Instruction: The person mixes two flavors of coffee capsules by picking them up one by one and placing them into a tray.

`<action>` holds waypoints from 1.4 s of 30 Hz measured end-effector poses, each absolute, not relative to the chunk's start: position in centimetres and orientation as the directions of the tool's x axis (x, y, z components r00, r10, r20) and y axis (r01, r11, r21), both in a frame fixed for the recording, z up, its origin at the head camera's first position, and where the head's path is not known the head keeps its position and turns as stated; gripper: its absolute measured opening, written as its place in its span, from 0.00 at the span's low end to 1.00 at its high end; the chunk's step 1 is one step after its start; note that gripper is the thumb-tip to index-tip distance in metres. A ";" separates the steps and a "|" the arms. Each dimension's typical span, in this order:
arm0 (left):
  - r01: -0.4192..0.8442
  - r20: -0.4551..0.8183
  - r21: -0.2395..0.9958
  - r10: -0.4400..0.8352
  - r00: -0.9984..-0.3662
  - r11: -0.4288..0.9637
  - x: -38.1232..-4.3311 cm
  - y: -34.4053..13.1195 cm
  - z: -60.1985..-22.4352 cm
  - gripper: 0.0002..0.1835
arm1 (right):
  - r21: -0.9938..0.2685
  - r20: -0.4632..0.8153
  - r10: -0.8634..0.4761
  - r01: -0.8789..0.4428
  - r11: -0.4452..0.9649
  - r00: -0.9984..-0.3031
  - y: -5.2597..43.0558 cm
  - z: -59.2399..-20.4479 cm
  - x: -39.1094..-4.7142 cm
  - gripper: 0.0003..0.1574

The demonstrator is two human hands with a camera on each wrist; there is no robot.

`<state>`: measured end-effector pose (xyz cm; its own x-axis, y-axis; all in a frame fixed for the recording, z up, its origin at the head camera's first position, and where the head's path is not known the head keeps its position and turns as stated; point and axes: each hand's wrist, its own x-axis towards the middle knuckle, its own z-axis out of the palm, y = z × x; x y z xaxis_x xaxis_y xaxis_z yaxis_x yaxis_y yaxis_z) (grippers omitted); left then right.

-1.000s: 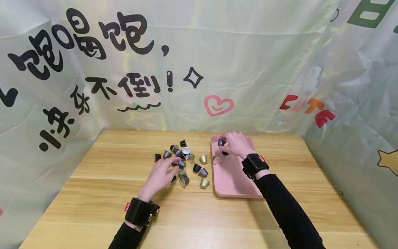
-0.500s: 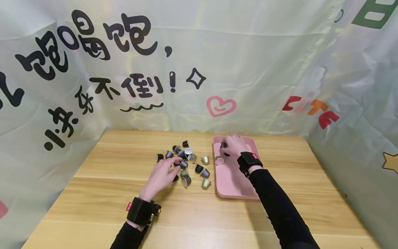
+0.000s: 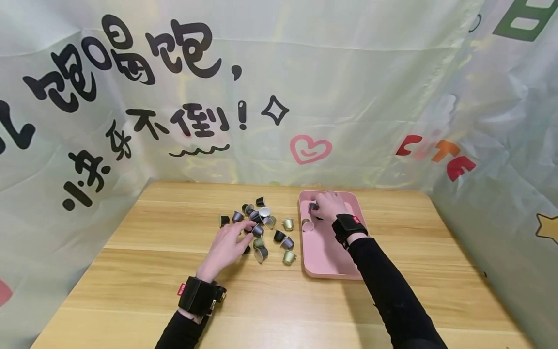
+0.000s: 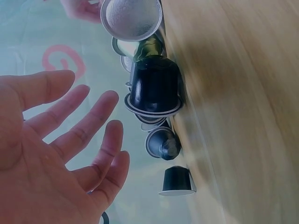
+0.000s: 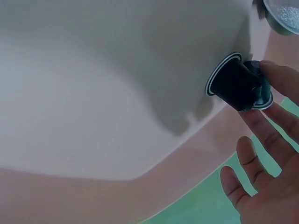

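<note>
My right hand [image 3: 330, 206] is at the far end of the pink tray [image 3: 327, 257], pinching a dark coffee capsule [image 5: 265, 93] between thumb and fingertips. Against that one lies a black capsule [image 5: 231, 84] in the tray. Another capsule [image 3: 307, 225], its pale lid showing, lies by the tray's left wall. My left hand [image 3: 224, 245] hovers beside the capsule heap with fingers spread and nothing in them. Near its fingertips in the left wrist view are a large-looking black capsule [image 4: 155, 86] and one with a silver lid [image 4: 132, 18].
Several loose capsules lie on the wooden table [image 3: 279, 310] left of the tray, among them two gold ones [image 3: 289, 257] and a purple one [image 3: 287, 242]. A printed cloth [image 3: 357, 97] stands behind the table.
My right hand has lowered the dark capsule into the far end of the tray. The left hand stays by the heap. The head view has shifted slightly.
</note>
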<state>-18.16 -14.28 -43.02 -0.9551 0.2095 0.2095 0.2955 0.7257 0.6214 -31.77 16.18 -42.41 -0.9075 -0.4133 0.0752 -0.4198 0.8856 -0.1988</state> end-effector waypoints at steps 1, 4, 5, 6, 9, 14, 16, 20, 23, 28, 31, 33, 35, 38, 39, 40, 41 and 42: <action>0.299 0.212 0.621 0.212 -0.954 0.725 -18.2 -14.3 -43.0 0.19 | -0.201 0.071 -0.412 -0.417 0.886 -0.909 16.2 -42.3 -31.7 0.08; 0.308 0.220 0.618 0.217 -0.951 0.724 -18.2 -14.3 -43.2 0.19 | -0.199 0.073 -0.415 -0.421 0.885 -0.907 16.3 -42.0 -31.4 0.13; 0.311 0.223 0.614 0.219 -0.950 0.725 -18.3 -14.3 -43.2 0.19 | -0.203 0.072 -0.415 -0.421 0.884 -0.907 16.3 -41.9 -31.3 0.14; 0.312 0.223 0.611 0.220 -0.950 0.727 -18.3 -14.3 -43.3 0.19 | -0.210 0.067 -0.412 -0.417 0.884 -0.909 16.4 -41.7 -31.2 0.16; 0.314 0.220 0.609 0.225 -0.949 0.728 -18.2 -14.2 -43.2 0.20 | -0.214 0.054 -0.413 -0.414 0.885 -0.909 16.4 -41.1 -30.7 0.21; 0.329 0.211 0.597 0.253 -0.944 0.731 -17.9 -14.0 -42.8 0.22 | -0.224 0.048 -0.412 -0.412 0.883 -0.910 16.4 -39.9 -29.6 0.25; 0.333 0.205 0.589 0.262 -0.943 0.736 -17.7 -13.8 -42.6 0.22 | -0.230 0.062 -0.412 -0.415 0.880 -0.909 16.4 -39.4 -29.0 0.26; 0.332 0.196 0.580 0.268 -0.943 0.744 -17.5 -13.6 -42.4 0.23 | -0.263 0.097 -0.414 -0.424 0.866 -0.905 16.4 -38.6 -27.7 0.28; 0.338 0.196 0.574 0.276 -0.941 0.746 -17.4 -13.4 -42.2 0.24 | -0.293 0.141 -0.420 -0.443 0.848 -0.897 16.6 -38.3 -26.8 0.29; 0.362 0.210 0.557 0.295 -0.932 0.747 -17.2 -13.2 -42.1 0.26 | -0.356 0.240 -0.421 -0.483 0.800 -0.875 17.2 -38.2 -25.0 0.30; 0.374 0.216 0.544 0.305 -0.928 0.751 -17.1 -13.0 -42.1 0.27 | -0.379 0.295 -0.416 -0.505 0.776 -0.860 17.5 -38.3 -23.9 0.29; 0.380 0.212 0.542 0.315 -0.925 0.749 -17.1 -12.9 -42.0 0.27 | -0.392 0.325 -0.405 -0.511 0.765 -0.855 17.7 -38.5 -23.2 0.27; 0.386 0.203 0.547 0.329 -0.922 0.743 -17.0 -12.8 -41.9 0.27 | -0.405 0.345 -0.387 -0.507 0.761 -0.855 17.9 -38.8 -22.4 0.27; 0.401 0.200 0.549 0.350 -0.915 0.734 -16.9 -12.5 -42.0 0.28 | -0.419 0.369 -0.359 -0.498 0.759 -0.858 18.1 -39.2 -21.3 0.27; 0.406 0.198 0.548 0.358 -0.913 0.732 -16.9 -12.3 -42.1 0.28 | -0.425 0.375 -0.350 -0.495 0.758 -0.859 18.1 -39.3 -21.0 0.27; 0.410 0.197 0.547 0.364 -0.911 0.730 -16.8 -12.2 -42.1 0.28 | -0.427 0.382 -0.341 -0.491 0.759 -0.859 18.2 -39.4 -20.7 0.27; 0.415 0.195 0.546 0.371 -0.908 0.728 -16.8 -12.1 -42.1 0.27 | -0.427 0.392 -0.336 -0.493 0.758 -0.856 18.2 -39.5 -20.4 0.28; 0.421 0.192 0.545 0.380 -0.905 0.726 -16.7 -11.9 -42.2 0.27 | -0.428 0.398 -0.330 -0.492 0.758 -0.856 18.3 -39.5 -20.1 0.28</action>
<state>-16.74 -11.93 -42.16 -0.9048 0.3800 0.1923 0.4205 0.7257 0.5446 -20.12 18.29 -39.54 -0.8559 -0.3301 0.3982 -0.4917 0.7582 -0.4282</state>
